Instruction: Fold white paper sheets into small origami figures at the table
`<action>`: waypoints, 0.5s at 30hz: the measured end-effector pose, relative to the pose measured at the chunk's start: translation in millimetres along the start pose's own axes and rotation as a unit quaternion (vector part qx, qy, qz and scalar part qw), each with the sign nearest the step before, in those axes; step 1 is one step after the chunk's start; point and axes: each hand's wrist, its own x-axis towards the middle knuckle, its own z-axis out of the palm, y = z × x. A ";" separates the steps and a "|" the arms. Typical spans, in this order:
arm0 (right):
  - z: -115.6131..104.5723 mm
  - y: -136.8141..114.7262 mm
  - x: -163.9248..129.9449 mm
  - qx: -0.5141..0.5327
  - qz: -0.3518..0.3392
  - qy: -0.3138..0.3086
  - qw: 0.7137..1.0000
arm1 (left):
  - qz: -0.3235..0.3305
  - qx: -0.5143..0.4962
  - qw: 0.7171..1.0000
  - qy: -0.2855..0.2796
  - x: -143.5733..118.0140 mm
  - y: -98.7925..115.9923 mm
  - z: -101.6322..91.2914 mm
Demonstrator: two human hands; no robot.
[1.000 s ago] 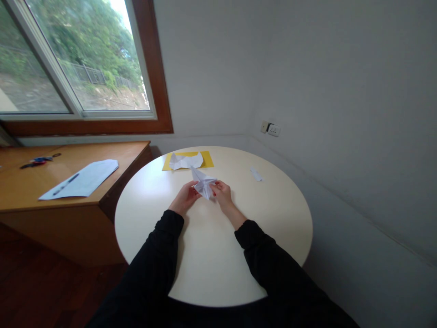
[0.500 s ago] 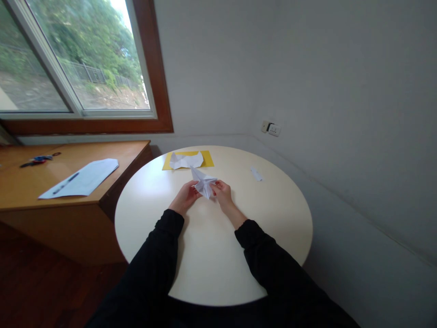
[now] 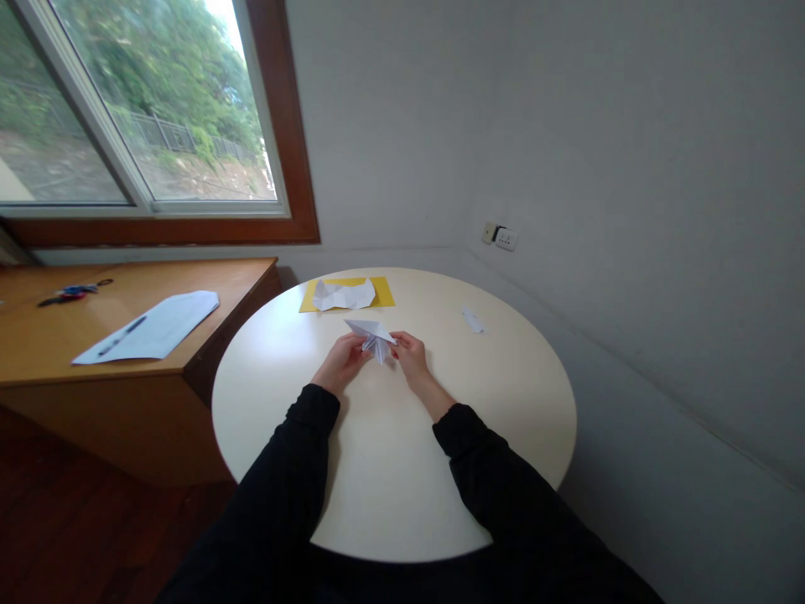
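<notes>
A small white folded paper piece (image 3: 372, 335) is held just above the round cream table (image 3: 390, 470), between both hands. My left hand (image 3: 340, 362) pinches its left side and my right hand (image 3: 410, 356) pinches its right side. Its top flap lies nearly flat, pointing left, with creased points hanging below. Black sleeves cover both forearms. Behind it, at the table's far edge, lies a yellow sheet (image 3: 383, 294) with a crumpled white paper (image 3: 343, 294) on top.
A small white paper scrap (image 3: 471, 320) lies at the table's far right. A wooden desk (image 3: 38, 335) on the left carries a white sheet (image 3: 151, 327) with a pen (image 3: 122, 336) and small objects (image 3: 66, 294). A window is above it; a wall socket (image 3: 500, 237) is at right.
The upper point of the folded paper, which stood up toward the yellow sheet, has been folded down and now lies flatter. Both hands stay in place.
</notes>
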 end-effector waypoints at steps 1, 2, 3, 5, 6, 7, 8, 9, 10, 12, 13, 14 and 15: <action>-0.2 1.0 0.7 -0.003 -0.002 0.000 1.000 | -0.001 -0.007 1.000 -0.012 -0.3 0.4 0.6; -0.2 1.5 1.0 -0.008 -0.003 -0.001 1.000 | -0.005 -0.018 1.000 -0.022 -0.6 1.0 1.5; -0.1 1.3 0.9 -0.014 -0.004 -0.004 1.000 | -0.011 -0.032 0.999 -0.024 -0.9 1.8 2.5; 0.2 -0.3 -0.2 -0.028 -0.002 -0.010 1.000 | -0.023 -0.058 0.998 -0.012 -0.9 3.9 4.2; 0.4 -1.6 -0.9 -0.034 0.001 -0.013 0.999 | -0.025 -0.068 0.997 -0.006 -0.5 4.9 4.5; 0.5 -2.8 -1.6 -0.038 0.004 -0.014 0.999 | -0.025 -0.074 0.997 -0.001 0.0 5.9 4.5; 0.6 -3.9 -2.1 -0.040 0.008 -0.016 0.999 | -0.023 -0.077 0.997 0.002 0.5 6.6 4.1; 0.6 -4.7 -2.4 -0.043 0.010 -0.018 0.999 | -0.021 -0.078 0.997 0.004 0.9 7.1 3.6; 0.7 -5.3 -2.5 -0.047 0.010 -0.020 0.999 | -0.020 -0.079 0.997 0.005 0.9 7.3 3.0; 0.5 -5.4 -2.2 -0.055 0.007 -0.026 0.998 | -0.016 -0.070 0.997 0.008 -0.1 7.0 2.7; 0.5 -5.1 -2.0 -0.059 0.005 -0.029 0.998 | -0.015 -0.061 0.998 0.008 -1.3 6.5 3.1; 0.4 -4.7 -1.6 -0.063 0.002 -0.032 0.997 | -0.014 -0.046 0.999 0.005 -2.8 6.0 3.9; 0.3 -4.3 -1.3 -0.067 -0.001 -0.034 0.997 | -0.011 -0.026 1.000 0.002 -4.5 5.5 5.0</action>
